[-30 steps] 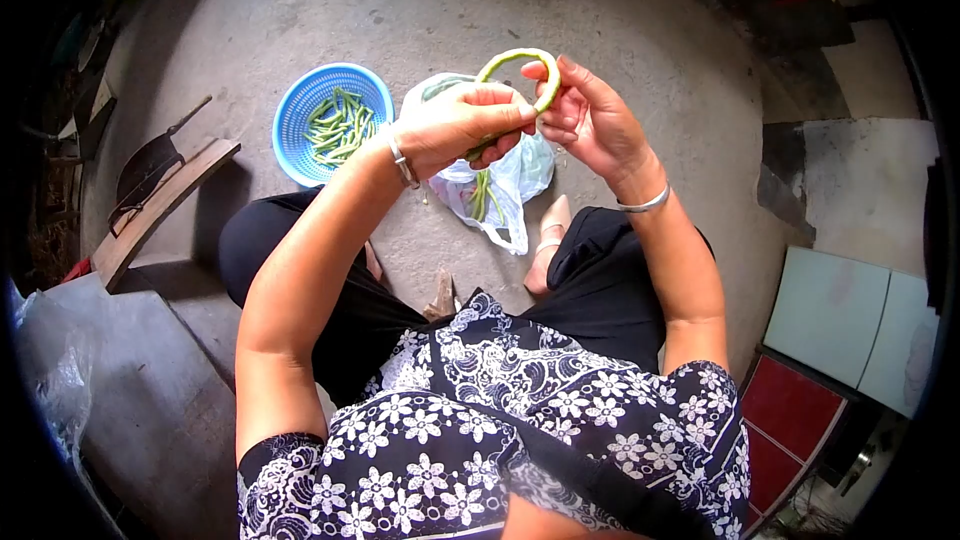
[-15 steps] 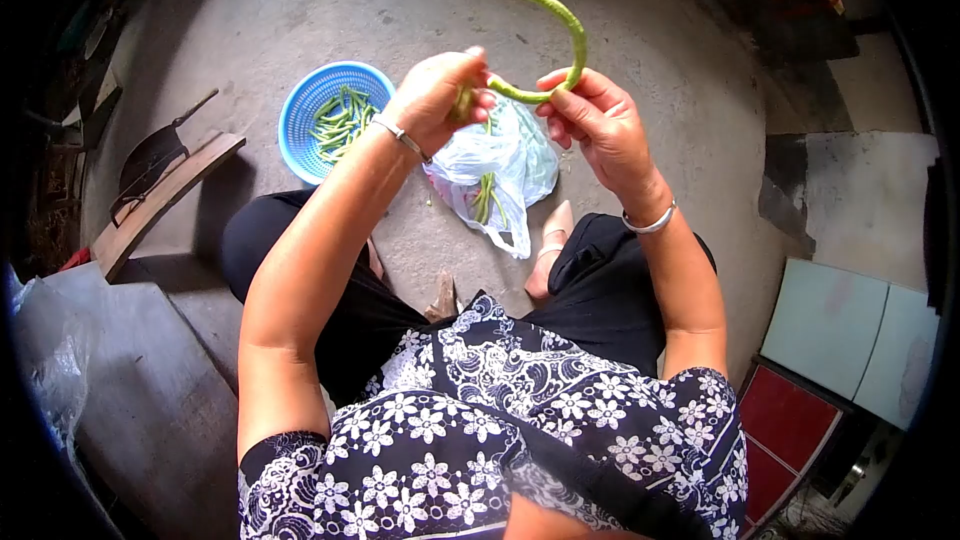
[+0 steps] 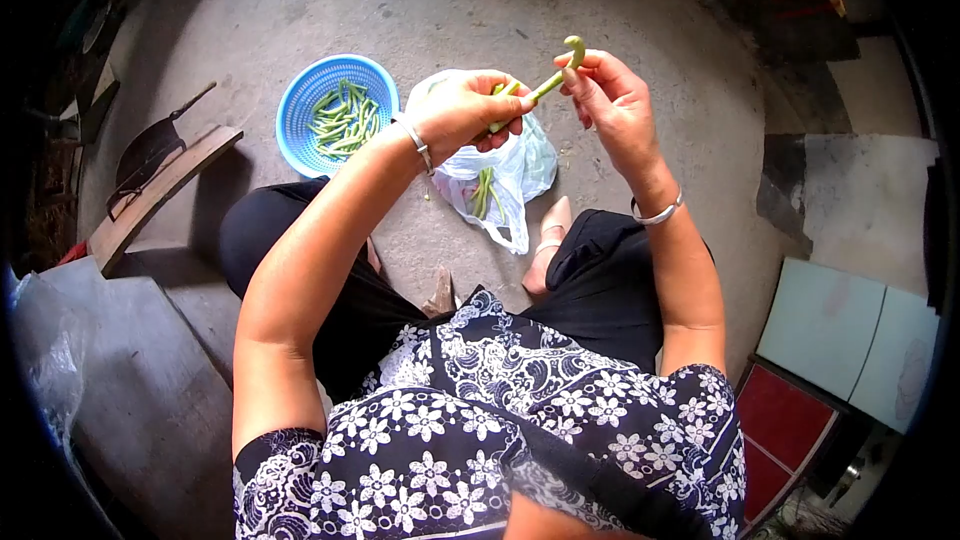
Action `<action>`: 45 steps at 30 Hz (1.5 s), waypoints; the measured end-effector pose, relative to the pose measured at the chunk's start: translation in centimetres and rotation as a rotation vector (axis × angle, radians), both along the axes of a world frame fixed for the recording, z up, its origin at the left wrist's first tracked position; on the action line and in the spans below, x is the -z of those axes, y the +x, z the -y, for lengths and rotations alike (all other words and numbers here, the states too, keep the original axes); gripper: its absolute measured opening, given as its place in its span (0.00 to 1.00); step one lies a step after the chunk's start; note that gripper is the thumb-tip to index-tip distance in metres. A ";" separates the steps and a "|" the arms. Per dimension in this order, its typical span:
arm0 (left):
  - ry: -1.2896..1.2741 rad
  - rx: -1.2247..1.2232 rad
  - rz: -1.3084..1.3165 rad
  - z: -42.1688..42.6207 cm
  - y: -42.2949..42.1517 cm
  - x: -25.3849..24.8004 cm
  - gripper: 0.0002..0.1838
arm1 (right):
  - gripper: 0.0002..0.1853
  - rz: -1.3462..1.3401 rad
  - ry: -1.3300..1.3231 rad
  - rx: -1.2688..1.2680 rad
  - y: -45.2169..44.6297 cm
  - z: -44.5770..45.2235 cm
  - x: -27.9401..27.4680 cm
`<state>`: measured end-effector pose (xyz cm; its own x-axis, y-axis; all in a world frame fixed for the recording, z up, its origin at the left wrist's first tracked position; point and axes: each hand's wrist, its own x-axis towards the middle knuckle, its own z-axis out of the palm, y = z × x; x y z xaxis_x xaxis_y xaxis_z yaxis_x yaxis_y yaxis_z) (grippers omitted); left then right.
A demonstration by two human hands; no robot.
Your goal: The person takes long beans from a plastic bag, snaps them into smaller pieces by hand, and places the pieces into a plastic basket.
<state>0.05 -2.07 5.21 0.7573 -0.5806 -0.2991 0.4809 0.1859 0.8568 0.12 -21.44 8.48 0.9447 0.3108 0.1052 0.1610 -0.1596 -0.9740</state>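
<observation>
Left hand [image 3: 466, 112] curled round stubby green pieces [image 3: 510, 89] — right hand [image 3: 612, 105] pinching a slender, hooked bean [image 3: 549, 87].

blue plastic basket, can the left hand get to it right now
Probably yes: the blue plastic basket sits open-topped on the floor, left of the left hand, and nothing visible blocks the way, though the hand is holding green bean pieces.

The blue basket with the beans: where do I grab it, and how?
Probably by the rim of the blue basket, coming from its far-left side: the person's knee and left forearm are close on the near side. The round rim stands above the green beans, so it should be easy to hook.
</observation>
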 end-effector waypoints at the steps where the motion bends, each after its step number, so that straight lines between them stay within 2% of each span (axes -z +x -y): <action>1: 0.041 0.009 0.030 0.0 0.0 0.0 0.09 | 0.09 0.011 -0.015 0.015 0.0 0.1 -0.1; 3: 0.125 0.028 0.091 0.1 0.1 0.0 0.10 | 0.08 0.072 -0.072 0.027 -0.3 -0.1 -0.5; 6: 0.175 0.036 0.167 0.0 -0.1 -0.5 0.11 | 0.09 -0.037 0.005 0.037 -0.2 0.0 -0.4; 7: 0.116 0.023 0.190 0.1 -0.3 -0.7 0.10 | 0.09 -0.061 0.001 0.087 0.0 0.0 -0.2; 11: -0.162 -0.115 0.236 0.1 -0.4 -1.6 0.08 | 0.09 -0.366 0.451 0.178 1.5 2.3 1.7; 13: -0.294 -0.238 0.195 -0.3 0.2 -1.2 0.07 | 0.10 -0.346 0.438 0.162 1.3 2.1 1.1; 16: -0.334 -0.348 0.008 -1.0 1.1 -0.4 0.08 | 0.11 -0.328 0.356 0.049 0.2 0.8 -0.5; 18: -0.284 -0.336 -0.040 -0.6 0.7 -0.5 0.08 | 0.12 -0.324 0.279 -0.043 -0.5 -0.1 -0.7; 27: -0.216 -0.167 -0.041 0.3 -0.1 0.1 0.11 | 0.13 -0.189 -0.104 -0.149 -1.2 -1.1 1.0; 30: -0.141 -0.139 -0.029 0.3 -0.1 0.3 0.13 | 0.13 -0.088 -0.194 -0.121 -1.3 -1.2 1.2; 33: -0.053 -0.135 -0.018 0.1 -0.1 0.3 0.13 | 0.13 0.106 -0.478 0.013 -1.1 -0.9 0.6; 36: 0.046 -0.105 0.040 0.5 -0.2 0.3 0.13 | 0.15 0.151 -0.213 0.085 -0.1 -0.8 1.5; 40: 0.050 0.010 0.102 1.2 -0.7 1.0 0.12 | 0.11 -0.056 -0.052 -0.025 0.0 -1.0 1.3; 42: 0.070 0.082 0.099 1.1 -0.8 0.8 0.12 | 0.08 -0.091 -0.050 -0.019 0.1 -0.8 0.9; 43: 0.180 0.118 0.113 1.0 -0.9 0.1 0.12 | 0.07 -0.097 -0.045 0.005 0.2 -0.6 0.9; 45: 0.179 0.137 0.107 0.8 -0.9 0.0 0.11 | 0.05 -0.108 -0.021 0.028 0.2 -0.6 0.7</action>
